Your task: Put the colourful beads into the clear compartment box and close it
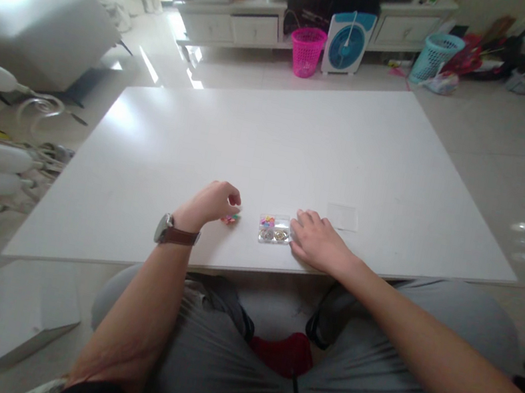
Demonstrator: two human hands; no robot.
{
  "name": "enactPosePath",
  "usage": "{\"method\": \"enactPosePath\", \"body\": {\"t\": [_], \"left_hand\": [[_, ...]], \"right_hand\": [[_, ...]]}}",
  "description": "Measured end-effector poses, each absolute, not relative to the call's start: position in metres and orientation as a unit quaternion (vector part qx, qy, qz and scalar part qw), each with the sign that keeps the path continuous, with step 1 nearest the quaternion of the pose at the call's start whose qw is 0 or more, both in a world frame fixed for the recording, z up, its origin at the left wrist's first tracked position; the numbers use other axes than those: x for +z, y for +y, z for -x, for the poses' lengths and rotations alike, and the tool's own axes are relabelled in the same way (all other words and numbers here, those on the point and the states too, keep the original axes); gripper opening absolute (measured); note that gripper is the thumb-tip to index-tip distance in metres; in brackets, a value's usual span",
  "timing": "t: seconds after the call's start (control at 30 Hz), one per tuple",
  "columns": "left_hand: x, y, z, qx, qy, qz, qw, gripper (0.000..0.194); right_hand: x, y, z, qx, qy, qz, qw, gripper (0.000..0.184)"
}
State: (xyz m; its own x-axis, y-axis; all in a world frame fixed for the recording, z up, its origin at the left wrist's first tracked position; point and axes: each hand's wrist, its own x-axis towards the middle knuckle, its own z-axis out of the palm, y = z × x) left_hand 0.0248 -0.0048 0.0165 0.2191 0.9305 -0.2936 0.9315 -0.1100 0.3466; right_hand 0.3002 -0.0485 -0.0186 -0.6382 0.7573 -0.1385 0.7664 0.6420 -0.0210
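A small clear plastic box (274, 229) with coloured bits and metal rings inside sits near the front edge of the white table (276, 145). My right hand (318, 239) rests flat beside it, fingertips touching its right side. My left hand (213, 205), with a brown-strapped watch on the wrist, is curled in a pinch over a small cluster of coloured pieces (231, 219) left of the box. A thin clear lid or sheet (343, 217) lies just behind my right hand.
A pink basket (306, 50), a blue-and-white fan (347, 43) and a teal basket (437, 56) stand on the floor beyond the table. A grey chair (41, 35) is at the left. White cabinets line the far wall.
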Motion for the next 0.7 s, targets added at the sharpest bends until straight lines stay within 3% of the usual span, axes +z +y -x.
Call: {"method": "enactPosePath", "body": {"t": [0.2, 0.7], "left_hand": [[0.003, -0.003, -0.021, -0.037, 0.634, -0.732, 0.247, 0.029], [-0.007, 0.0, -0.024, -0.047, 0.62, -0.748, 0.232, 0.029]], "right_hand": [[-0.018, -0.049, -0.3, -0.035, 0.905, -0.421, 0.055, 0.034], [-0.018, -0.049, -0.3, -0.039, 0.904, -0.421, 0.059, 0.036]]}}
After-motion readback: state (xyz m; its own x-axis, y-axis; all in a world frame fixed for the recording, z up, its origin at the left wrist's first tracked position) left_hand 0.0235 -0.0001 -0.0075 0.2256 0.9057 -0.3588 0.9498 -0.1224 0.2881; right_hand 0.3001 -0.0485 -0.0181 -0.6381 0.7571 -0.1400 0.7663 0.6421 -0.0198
